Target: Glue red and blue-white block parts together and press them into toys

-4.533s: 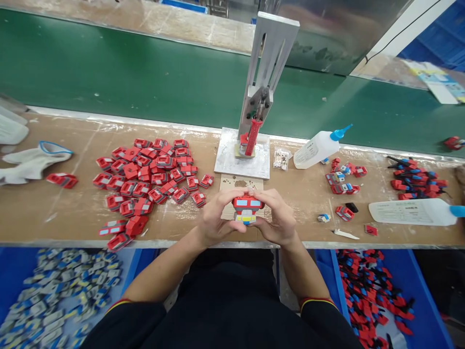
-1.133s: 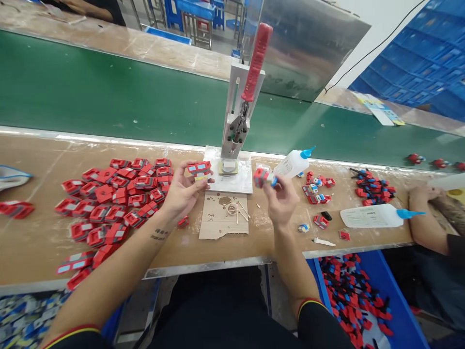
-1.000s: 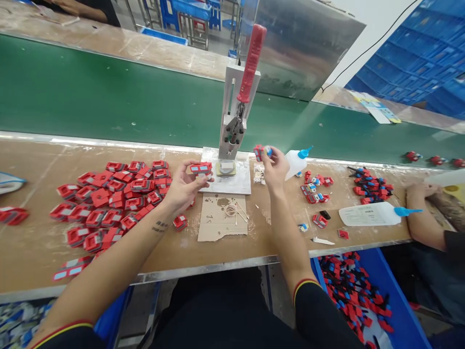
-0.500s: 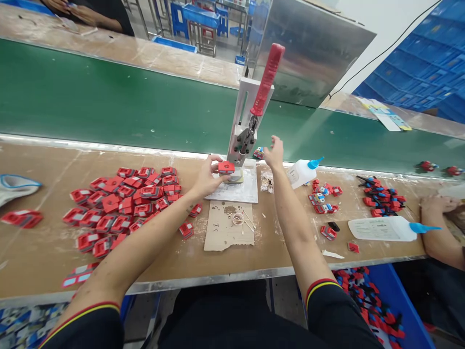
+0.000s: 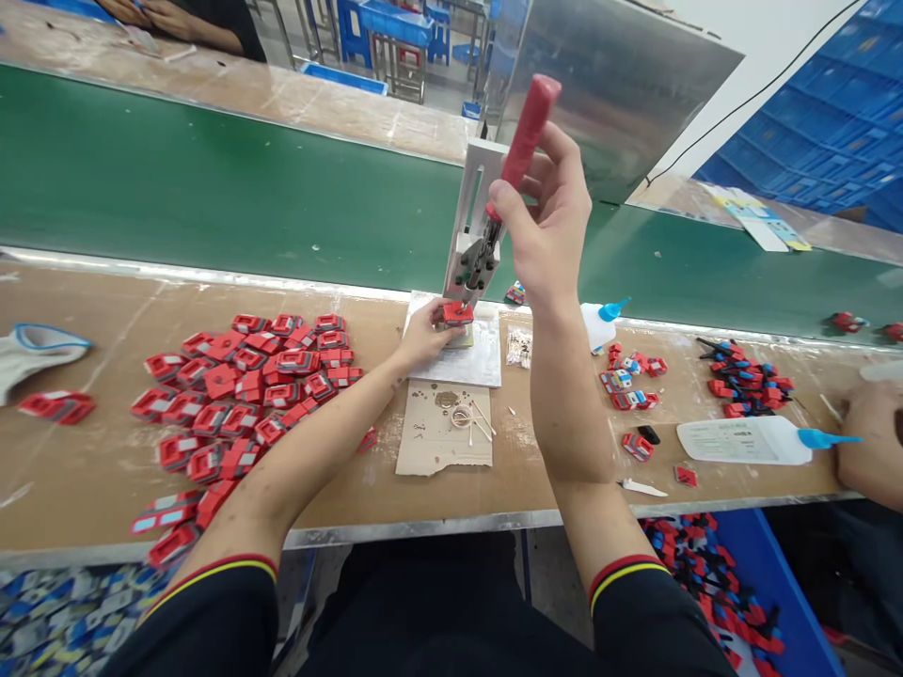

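My left hand (image 5: 425, 336) grips a small red plastic part (image 5: 458, 313) at the foot of the toggle press (image 5: 476, 263), over its metal base plate (image 5: 486, 362). Higher up, my right hand (image 5: 554, 212) is wrapped around the press's red lever handle (image 5: 530, 132), which leans up and to the right. The press's plunger tip comes down at the red part; whether it touches cannot be made out. Left of the press lies a pile of red and grey toy-vehicle parts (image 5: 246, 376). A piece of cardboard (image 5: 437, 451) with cotton swabs and a small ring-shaped cup lies before the plate.
A green conveyor belt (image 5: 212, 188) runs behind the press. To the right are glue bottles (image 5: 744, 440), a knife blade (image 5: 643, 488), black-and-red parts (image 5: 748, 381) and a co-worker's arm (image 5: 875, 432). A blue bin (image 5: 783, 574) of parts stands below the table edge.
My right hand has risen from beside the small toy at the belt edge and closed around the red lever. My left hand has shifted the red part slightly right, under the plunger.
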Demonstrator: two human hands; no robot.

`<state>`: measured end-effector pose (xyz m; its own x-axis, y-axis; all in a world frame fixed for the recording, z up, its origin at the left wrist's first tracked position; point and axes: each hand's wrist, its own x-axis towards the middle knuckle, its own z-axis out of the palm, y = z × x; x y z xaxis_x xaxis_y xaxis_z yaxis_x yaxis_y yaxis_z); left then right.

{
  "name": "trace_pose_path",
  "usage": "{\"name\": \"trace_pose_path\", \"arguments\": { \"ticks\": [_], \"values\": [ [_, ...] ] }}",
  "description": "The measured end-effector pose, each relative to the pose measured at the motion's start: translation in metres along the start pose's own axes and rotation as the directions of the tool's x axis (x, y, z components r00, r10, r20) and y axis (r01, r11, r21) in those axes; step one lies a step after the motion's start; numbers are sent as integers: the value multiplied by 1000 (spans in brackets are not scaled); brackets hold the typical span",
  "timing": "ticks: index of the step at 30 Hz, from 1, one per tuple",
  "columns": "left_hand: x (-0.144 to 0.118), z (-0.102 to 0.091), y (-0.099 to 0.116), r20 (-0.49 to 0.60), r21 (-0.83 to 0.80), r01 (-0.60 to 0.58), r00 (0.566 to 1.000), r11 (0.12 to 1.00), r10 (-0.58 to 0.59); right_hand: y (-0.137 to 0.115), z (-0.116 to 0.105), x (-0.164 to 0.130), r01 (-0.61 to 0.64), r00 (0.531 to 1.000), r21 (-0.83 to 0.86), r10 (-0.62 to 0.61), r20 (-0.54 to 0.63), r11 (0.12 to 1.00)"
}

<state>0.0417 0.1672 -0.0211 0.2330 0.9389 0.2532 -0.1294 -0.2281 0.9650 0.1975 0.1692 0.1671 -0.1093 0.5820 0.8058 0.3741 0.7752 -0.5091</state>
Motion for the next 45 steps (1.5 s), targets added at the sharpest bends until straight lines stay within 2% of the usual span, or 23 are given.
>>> {"name": "trace_pose_path", "arguments": {
  "ticks": [6, 10, 16, 23, 29, 31, 33, 35, 36, 37, 39, 41, 42, 45],
  "values": [
    [-1, -2, 1, 24, -4, 5, 1000, 1000, -5, -34, -6, -36, -58, 998, -93, 60, 20, 994],
    [-2, -2, 3, 56, 2, 9, 998, 1000, -9, -46, -4, -53, -78, 997, -141, 81, 10, 987],
    [-4, 1, 11, 75, 26, -12, 997, 1000, 10, -47, 7, -75, -76, 997, -206, 81, 16, 976],
    [-4, 2, 11, 62, -5, -24, 998, 1000, 24, -49, 17, -102, -131, 991, -170, 125, -46, 977],
    [-3, 0, 6, 71, 25, -28, 997, 999, 26, -43, 17, -114, -35, 998, -103, 30, -50, 994],
    [-3, 0, 5, 82, 47, -29, 996, 998, 25, -40, 18, -122, -58, 997, -102, 52, -61, 993],
    [-4, -1, 6, 81, 123, -45, 996, 991, 35, -38, 17, -131, -132, 987, -68, 125, -101, 989],
    [-5, -2, 9, 64, 239, -72, 996, 968, 59, -40, 13, -136, -260, 958, 60, 266, -110, 964],
    [-6, -3, 11, 54, 289, -82, 996, 954, 70, -44, 10, -136, -345, 932, 147, 357, -60, 927],
    [-7, -4, 13, 50, 323, -89, 996, 942, 76, -49, 7, -135, -439, 895, 230, 444, 31, 869],
    [-8, -5, 17, 54, 344, -89, 996, 935, 75, -61, 0, -127, -621, 784, 328, 562, 265, 711],
    [-8, -4, 19, 60, 343, -81, 996, 936, 64, -73, -6, -117, -739, 673, 345, 603, 429, 579],
    [-8, -3, 18, 60, 350, -76, 996, 934, 59, -77, -9, -113, -771, 635, 338, 612, 471, 540],
    [-8, 0, 13, 55, 382, -58, 998, 923, 40, -76, -11, -112, -821, 562, 256, 638, 527, 511]
  ]
}}
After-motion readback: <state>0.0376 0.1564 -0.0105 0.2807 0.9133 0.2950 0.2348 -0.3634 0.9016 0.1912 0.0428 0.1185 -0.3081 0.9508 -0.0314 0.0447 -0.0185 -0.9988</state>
